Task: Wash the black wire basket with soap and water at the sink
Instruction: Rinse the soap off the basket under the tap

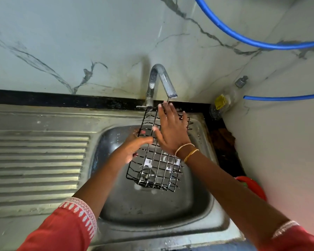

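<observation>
Basket [158,165] tilted over the sink [203,212] — left hand [134,147] grip clasps its edge, right hand [170,131] flat on top.

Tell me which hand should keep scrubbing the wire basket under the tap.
Right. The right hand lies flat and open on the black wire basket near the faucet spout, while the left hand grips its side.
</observation>
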